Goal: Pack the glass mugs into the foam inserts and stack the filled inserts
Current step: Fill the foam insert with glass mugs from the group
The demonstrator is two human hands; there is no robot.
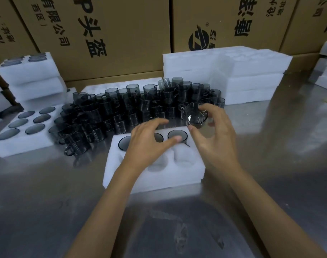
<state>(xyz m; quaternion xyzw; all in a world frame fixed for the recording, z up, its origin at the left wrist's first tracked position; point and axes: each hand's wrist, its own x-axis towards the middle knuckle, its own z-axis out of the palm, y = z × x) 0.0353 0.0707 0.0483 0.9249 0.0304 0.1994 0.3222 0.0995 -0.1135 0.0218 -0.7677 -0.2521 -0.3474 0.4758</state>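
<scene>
A white foam insert [186, 172] lies in front of me on the steel table. Its far row holds dark glass mugs [174, 135]; the near holes show only foam. My left hand [149, 144] rests spread over the insert's far row, thumb beside the right mug. My right hand [214, 133] holds a glass mug [196, 115] tilted on its side just beyond the insert's far right corner, fingers curled round it. A big cluster of loose smoky mugs [132, 107] stands behind the insert.
A filled insert [19, 146] lies at the left, with a stack of filled inserts [32, 79] behind it. Empty foam inserts [252, 71] are piled at the back right. Cardboard boxes [121, 34] wall off the back. More foam [326, 71] sits at the far right edge.
</scene>
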